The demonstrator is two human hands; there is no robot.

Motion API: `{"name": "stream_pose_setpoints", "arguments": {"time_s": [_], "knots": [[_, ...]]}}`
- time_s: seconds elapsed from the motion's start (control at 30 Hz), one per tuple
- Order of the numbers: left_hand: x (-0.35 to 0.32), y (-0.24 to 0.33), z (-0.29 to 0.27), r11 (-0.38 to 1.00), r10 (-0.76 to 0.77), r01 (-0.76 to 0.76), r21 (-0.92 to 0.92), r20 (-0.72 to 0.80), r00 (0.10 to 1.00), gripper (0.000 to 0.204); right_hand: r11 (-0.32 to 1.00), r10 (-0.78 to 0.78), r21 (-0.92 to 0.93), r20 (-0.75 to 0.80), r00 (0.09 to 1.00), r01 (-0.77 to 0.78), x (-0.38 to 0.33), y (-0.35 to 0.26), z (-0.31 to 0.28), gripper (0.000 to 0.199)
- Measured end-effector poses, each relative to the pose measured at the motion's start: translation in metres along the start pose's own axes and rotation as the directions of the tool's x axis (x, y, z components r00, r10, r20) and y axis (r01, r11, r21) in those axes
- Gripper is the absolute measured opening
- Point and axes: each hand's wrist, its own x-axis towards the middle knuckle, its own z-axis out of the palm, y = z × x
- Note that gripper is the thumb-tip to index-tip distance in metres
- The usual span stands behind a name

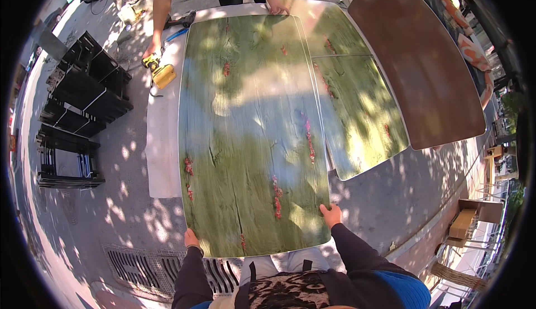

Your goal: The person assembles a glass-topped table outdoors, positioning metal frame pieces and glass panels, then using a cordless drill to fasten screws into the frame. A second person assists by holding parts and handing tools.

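Green marbled panel (254, 136) lies flat on the white work surface (163, 141), atop a second green panel (363, 108); left hand (191, 238) and right hand (331, 215) each clamp its near corners, a co-worker's hand (277, 8) on the far edge, so the lift or shift looks barely begun. Open pavement left; brown tabletop (419, 63) crowds the right, drain grate (162, 267) underfoot.

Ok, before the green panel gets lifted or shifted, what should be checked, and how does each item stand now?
1. Left hand on the near edge of the green panel: ok.
2. Right hand gripping the near right corner: ok.
3. Co-worker's hand on the far edge: ok.
4. Co-worker's other hand free: not ok, near the yellow power tool.
5. Second green panel clear of the first: cannot tell.
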Motion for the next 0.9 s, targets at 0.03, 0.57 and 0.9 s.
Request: {"name": "stream_pose_setpoints", "arguments": {"time_s": [0.03, 0.57, 0.9], "knots": [[-0.004, 0.013, 0.002, 1.0, 0.01, -0.01, -0.012, 0.033, 0.999, 0.049, 0.998, 0.042, 0.048, 0.032, 0.999, -0.043, 0.002, -0.005, -0.008, 0.034], [-0.081, -0.004, -0.007, 0.988, -0.029, 0.03, 0.153, -0.009, 1.0, 0.038, 0.984, 0.081, -0.173, 0.21, 0.974, -0.045, 0.014, 0.011, -0.033, 0.041], [-0.101, 0.014, 0.008, 0.973, -0.122, 0.135, 0.188, -0.08, 0.989, 0.044, 0.951, 0.11, -0.306, 0.219, 0.97, -0.038, 0.045, 0.006, -0.042, 0.045]]}}
